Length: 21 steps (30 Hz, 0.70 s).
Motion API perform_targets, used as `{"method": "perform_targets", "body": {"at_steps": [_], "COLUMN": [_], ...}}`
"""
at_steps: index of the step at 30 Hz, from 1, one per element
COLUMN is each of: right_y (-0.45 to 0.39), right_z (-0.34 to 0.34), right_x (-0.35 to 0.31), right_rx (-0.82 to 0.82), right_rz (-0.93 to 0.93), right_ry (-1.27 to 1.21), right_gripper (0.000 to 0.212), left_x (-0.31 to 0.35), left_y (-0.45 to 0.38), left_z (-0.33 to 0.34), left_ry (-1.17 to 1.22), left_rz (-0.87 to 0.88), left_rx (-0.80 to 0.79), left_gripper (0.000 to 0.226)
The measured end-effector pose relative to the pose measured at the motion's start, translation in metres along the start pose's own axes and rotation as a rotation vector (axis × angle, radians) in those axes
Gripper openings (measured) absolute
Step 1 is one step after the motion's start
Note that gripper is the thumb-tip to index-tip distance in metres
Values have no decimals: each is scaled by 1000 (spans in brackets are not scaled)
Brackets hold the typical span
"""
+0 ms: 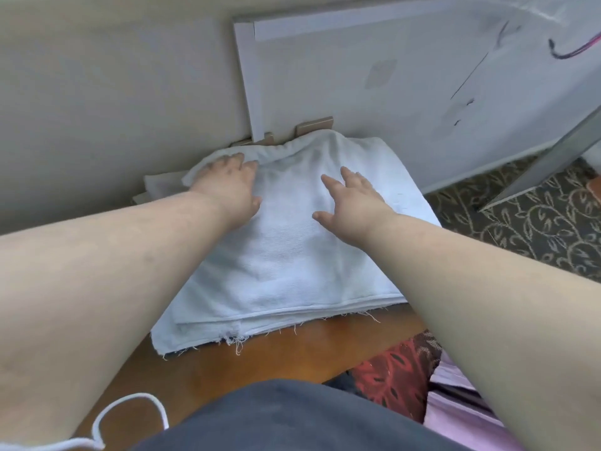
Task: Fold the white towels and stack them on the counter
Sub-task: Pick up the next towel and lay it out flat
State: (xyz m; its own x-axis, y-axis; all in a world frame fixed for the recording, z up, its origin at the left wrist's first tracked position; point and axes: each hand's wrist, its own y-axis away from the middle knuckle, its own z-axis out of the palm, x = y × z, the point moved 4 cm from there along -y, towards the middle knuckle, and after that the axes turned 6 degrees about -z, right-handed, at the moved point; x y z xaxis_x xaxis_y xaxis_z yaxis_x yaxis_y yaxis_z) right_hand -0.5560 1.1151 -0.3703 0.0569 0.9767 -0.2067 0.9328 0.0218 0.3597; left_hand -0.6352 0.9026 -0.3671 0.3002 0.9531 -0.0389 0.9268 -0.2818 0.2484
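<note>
A folded white towel lies on top of other white towel layers on the brown wooden counter; frayed threads hang from the bottom layer's near edge. My left hand lies flat on the towel's far left corner, fingers straight. My right hand rests flat on the towel's upper middle, fingers spread. The towel's far edge is bunched up against the wall.
A white panel leans against the wall behind the towels. Another bit of white cloth peeks out at the left. Patterned carpet lies to the right, below the counter. A red patterned fabric sits at the counter's near right edge.
</note>
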Motion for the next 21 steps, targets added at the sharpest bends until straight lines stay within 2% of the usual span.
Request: {"method": "perform_targets", "body": {"at_steps": [3, 6, 10, 15, 18, 21], "right_y": [-41, -76, -116, -144, -146, -140], "right_z": [1, 1, -2, -11, -22, -35], "right_x": [1, 1, -1, 0, 7, 12], "right_rx": [52, 67, 59, 135, 210, 317], "right_rz": [-28, -97, -179, -234, -273, -391], "right_ry": [6, 18, 16, 85, 101, 40], "right_gripper": [73, 69, 67, 62, 48, 37], "left_x": [-6, -16, -22, -27, -30, -36], "left_y": [-20, -34, -44, -29, -16, -9], "left_z": [4, 9, 12, 8, 4, 1], "left_ry": [-21, -15, 99, 194, 232, 242], "left_rz": [-129, -259, -323, -222, -184, -141], "left_rx": [39, 70, 135, 218, 258, 238], "left_gripper": [70, 57, 44, 37, 33, 30]}}
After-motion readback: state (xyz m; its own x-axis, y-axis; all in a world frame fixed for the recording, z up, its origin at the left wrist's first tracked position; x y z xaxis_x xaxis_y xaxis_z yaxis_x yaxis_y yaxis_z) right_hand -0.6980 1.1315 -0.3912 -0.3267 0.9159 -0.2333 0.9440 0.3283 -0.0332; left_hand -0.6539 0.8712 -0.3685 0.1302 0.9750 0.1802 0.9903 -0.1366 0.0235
